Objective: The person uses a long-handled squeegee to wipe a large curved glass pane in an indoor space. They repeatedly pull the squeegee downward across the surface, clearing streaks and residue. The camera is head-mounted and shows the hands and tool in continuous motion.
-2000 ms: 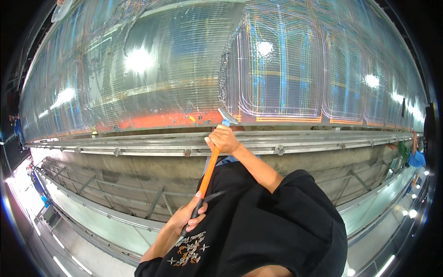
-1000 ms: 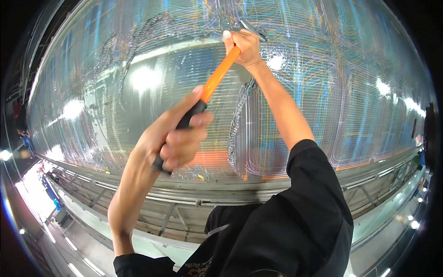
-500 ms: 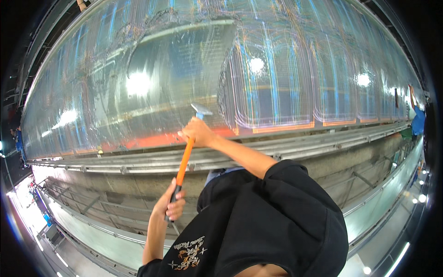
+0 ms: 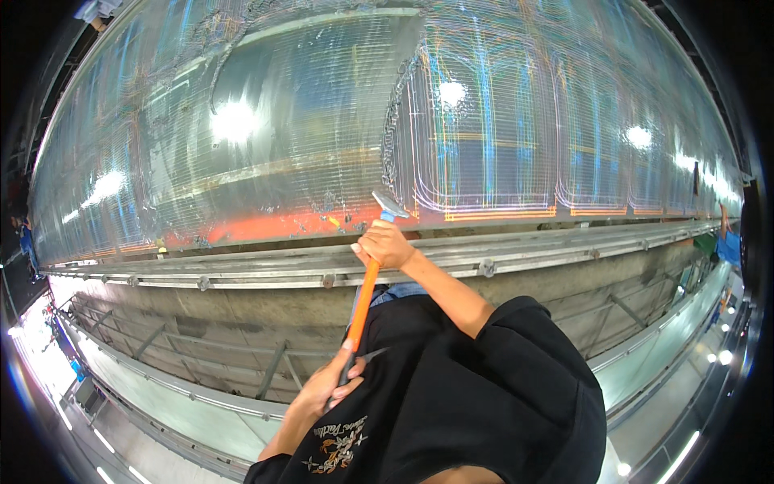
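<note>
Both my hands grip a hammer with an orange handle and a black grip. My right hand is closed around the shaft just under the steel head. My left hand is closed on the black grip at the lower end. The head rests at the lower edge of a big shiny ribbed metal panel, close to an orange strip and a rough vertical seam. My black sleeve fills the lower middle.
A grey metal rail with bolts runs under the panel. Below it are a concrete wall with steel braces and a pale walkway. People stand at the far left and far right edges. Lamps glare on the panel.
One second ago the hammer was raised high against the panel. Both hands have since brought it down, and its head now sits at the panel's lower edge.
</note>
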Demonstrator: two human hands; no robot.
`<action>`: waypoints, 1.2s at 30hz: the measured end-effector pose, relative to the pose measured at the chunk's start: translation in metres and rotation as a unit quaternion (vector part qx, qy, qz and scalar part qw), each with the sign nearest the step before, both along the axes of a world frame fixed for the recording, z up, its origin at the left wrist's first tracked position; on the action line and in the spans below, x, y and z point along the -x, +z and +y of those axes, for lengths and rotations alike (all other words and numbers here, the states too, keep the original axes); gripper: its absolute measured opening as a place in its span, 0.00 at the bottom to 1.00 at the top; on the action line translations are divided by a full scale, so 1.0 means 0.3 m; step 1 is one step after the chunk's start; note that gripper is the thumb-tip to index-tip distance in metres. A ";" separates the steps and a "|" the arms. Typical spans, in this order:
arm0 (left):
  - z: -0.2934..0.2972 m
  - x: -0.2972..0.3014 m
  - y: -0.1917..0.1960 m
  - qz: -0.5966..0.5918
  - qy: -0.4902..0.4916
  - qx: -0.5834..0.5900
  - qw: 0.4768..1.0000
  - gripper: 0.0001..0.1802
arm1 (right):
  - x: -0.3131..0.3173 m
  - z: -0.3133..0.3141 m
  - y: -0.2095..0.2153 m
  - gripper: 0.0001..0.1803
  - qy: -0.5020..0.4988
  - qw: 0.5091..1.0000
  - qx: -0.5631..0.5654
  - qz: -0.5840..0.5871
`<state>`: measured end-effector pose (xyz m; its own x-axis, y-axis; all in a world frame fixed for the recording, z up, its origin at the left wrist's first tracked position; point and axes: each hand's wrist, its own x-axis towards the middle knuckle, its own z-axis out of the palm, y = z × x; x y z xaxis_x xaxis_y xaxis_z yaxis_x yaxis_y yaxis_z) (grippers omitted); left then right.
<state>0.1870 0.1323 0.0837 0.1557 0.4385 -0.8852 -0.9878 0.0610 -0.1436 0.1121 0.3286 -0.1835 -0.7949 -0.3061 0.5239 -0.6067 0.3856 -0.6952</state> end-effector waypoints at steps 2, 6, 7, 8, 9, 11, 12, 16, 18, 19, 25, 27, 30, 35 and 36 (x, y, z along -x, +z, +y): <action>-0.018 0.105 0.018 -0.042 0.058 -0.020 0.997 0.35 | 0.094 -0.037 -0.004 0.19 -0.019 0.999 0.029 0.013; 0.009 0.437 0.103 -0.114 0.042 0.048 0.991 0.34 | 0.318 -0.050 0.000 0.18 -0.037 0.998 0.042 0.013; 0.014 0.493 0.117 -0.113 0.053 0.049 0.991 0.34 | 0.383 -0.069 0.001 0.19 -0.045 0.996 0.076 0.026; 0.025 0.580 0.124 -0.112 0.040 0.055 0.991 0.35 | 0.445 -0.066 -0.010 0.19 -0.063 0.995 0.078 0.026; 0.039 0.659 0.124 -0.109 0.028 0.063 0.992 0.35 | 0.502 -0.063 -0.019 0.19 -0.081 0.993 0.080 0.025; 0.075 0.807 0.124 -0.091 -0.006 0.076 0.993 0.35 | 0.625 -0.029 -0.020 0.21 -0.101 0.992 0.064 0.031; 0.094 0.870 0.119 -0.089 -0.009 0.077 0.993 0.35 | 0.689 -0.019 -0.030 0.20 -0.116 0.990 0.075 0.037; 0.193 1.106 0.106 -0.089 -0.022 0.075 0.993 0.36 | 0.920 0.066 -0.075 0.21 -0.173 0.977 0.105 0.063; 0.256 1.208 0.072 -0.073 -0.038 0.077 0.994 0.36 | 1.054 0.137 -0.088 0.22 -0.198 0.968 0.123 0.099; 0.287 1.263 0.042 -0.064 -0.041 0.058 0.995 0.36 | 1.128 0.200 -0.087 0.22 -0.212 0.964 0.109 0.113; 0.507 1.492 -0.126 0.035 0.058 -0.005 0.998 0.32 | 1.543 0.493 -0.146 0.19 -0.183 0.969 0.046 0.161; 0.523 1.481 -0.159 0.058 0.111 -0.054 0.991 0.31 | 1.575 0.527 -0.116 0.21 -0.159 0.976 0.008 0.148; 0.432 1.369 -0.269 0.030 0.191 -0.143 0.971 0.31 | 1.525 0.503 -0.110 0.24 -0.128 0.983 -0.022 0.127; 0.136 0.819 -0.247 0.021 0.230 -0.172 0.958 0.32 | 1.020 0.158 -0.082 0.22 0.050 0.996 0.037 -0.064; 0.047 0.661 -0.224 0.002 0.250 -0.148 0.957 0.32 | 0.877 0.051 -0.061 0.21 0.066 0.994 0.061 -0.070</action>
<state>-0.0113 0.1465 0.0166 -0.1419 0.6888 -0.7110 -0.9047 -0.3818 -0.1893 -0.1509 0.3439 -0.2018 -0.8198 -0.3534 0.4506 -0.5405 0.2178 -0.8126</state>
